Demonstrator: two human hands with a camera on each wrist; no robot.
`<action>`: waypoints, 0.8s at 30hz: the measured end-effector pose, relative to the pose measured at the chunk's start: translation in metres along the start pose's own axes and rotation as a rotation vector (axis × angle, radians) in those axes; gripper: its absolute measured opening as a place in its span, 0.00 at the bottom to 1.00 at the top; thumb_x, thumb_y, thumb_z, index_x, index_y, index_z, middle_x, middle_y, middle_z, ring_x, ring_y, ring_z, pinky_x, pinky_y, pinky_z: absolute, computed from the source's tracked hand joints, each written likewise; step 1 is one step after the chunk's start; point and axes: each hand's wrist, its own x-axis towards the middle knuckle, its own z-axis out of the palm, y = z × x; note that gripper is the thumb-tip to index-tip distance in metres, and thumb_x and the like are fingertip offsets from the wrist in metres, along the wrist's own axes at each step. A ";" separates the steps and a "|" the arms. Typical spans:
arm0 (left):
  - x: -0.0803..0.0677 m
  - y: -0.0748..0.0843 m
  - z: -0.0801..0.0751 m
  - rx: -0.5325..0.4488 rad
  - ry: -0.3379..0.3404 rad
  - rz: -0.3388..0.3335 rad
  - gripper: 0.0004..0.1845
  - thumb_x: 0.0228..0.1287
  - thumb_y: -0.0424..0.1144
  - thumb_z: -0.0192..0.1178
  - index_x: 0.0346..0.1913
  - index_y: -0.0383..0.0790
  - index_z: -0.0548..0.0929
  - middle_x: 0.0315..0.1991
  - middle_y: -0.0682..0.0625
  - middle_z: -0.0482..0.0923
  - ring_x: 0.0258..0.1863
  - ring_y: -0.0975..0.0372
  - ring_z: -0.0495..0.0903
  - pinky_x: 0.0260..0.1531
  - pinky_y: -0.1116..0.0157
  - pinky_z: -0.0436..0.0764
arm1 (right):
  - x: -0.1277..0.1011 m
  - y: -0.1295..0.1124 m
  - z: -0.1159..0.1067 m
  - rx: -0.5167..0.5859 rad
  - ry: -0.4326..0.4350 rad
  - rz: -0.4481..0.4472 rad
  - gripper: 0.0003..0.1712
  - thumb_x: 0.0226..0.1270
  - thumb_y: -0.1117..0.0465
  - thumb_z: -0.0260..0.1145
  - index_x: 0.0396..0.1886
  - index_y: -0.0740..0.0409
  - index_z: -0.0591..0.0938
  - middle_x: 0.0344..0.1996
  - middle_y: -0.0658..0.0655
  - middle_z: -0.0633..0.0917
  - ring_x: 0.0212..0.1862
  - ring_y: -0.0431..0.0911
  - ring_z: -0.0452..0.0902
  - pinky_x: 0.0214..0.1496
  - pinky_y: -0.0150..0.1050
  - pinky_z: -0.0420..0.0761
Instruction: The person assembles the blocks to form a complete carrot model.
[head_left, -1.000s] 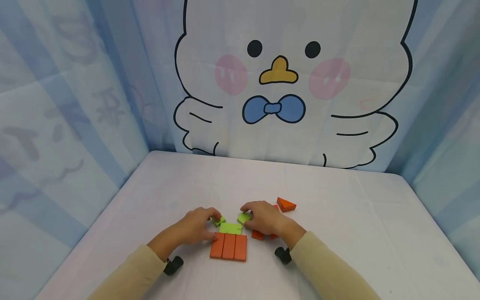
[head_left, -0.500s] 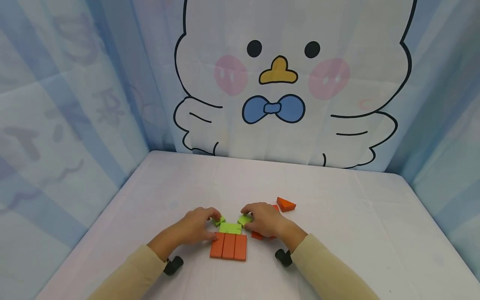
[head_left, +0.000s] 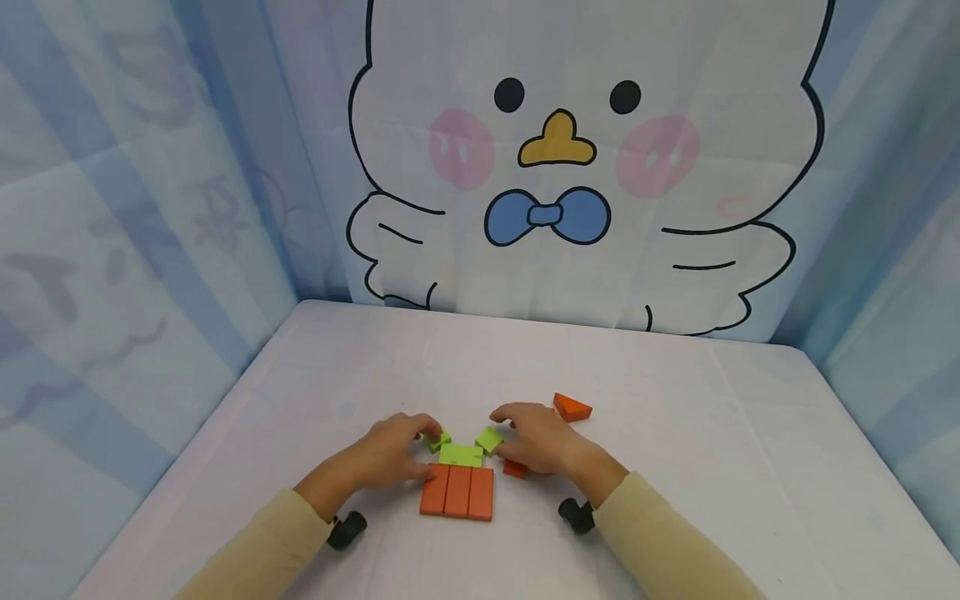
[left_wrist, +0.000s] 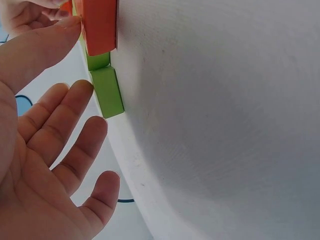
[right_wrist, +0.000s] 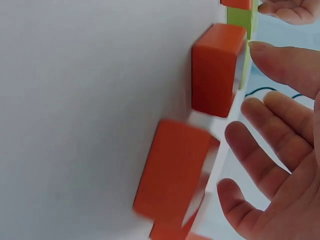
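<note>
Landmark: the flat square of three orange rectangular wooden blocks (head_left: 457, 492), which lay side by side on the white cloth-covered table (head_left: 712, 467).

Just behind that square, touching its far edge, sat a flat lime-green rectangular block (head_left: 461, 455). At the far-left corner of this green piece was a small lime-green block (head_left: 438, 441); at the far-right corner, a second small lime-green square block (head_left: 489, 439), tilted.

The left hand (head_left: 390, 454) rested left of the orange square, thumb against the square's left side, fingertips (left_wrist: 84, 88) at the small left green block. In the left wrist view the fingers were straight and spread, palm open, gripping nothing, only touching.

The right hand (head_left: 542, 442) hovered right of and behind the square, fingers loosely extended and slightly apart. The index tip was just beside the tilted green square; whether it touched could not be told. The right wrist view showed the palm open, holding nothing.

Under and beside the right hand, right of the square, lay loose orange wooden blocks (right_wrist: 214, 76), one partly hidden by the palm, one blurred. Further behind and right of the square, clear of the hand, lay an orange triangular wooden block (head_left: 572, 407).

Behind the table hung a pale blue curtain printed with a white cartoon chick (head_left: 585, 158).
</note>
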 end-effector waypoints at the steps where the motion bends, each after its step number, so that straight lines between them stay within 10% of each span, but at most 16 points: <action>1: 0.000 0.000 0.000 -0.001 0.000 -0.001 0.26 0.54 0.39 0.77 0.56 0.45 0.80 0.49 0.55 0.79 0.54 0.54 0.75 0.56 0.52 0.77 | -0.002 0.001 -0.001 -0.003 0.005 0.006 0.25 0.65 0.58 0.69 0.62 0.55 0.80 0.56 0.53 0.82 0.56 0.50 0.77 0.60 0.49 0.76; 24: -0.001 0.002 -0.001 -0.002 0.016 0.006 0.24 0.53 0.38 0.77 0.53 0.45 0.80 0.47 0.55 0.79 0.52 0.55 0.76 0.54 0.53 0.77 | -0.043 0.019 -0.001 -0.079 0.077 -0.167 0.16 0.60 0.65 0.71 0.49 0.58 0.86 0.41 0.49 0.85 0.41 0.44 0.74 0.49 0.49 0.73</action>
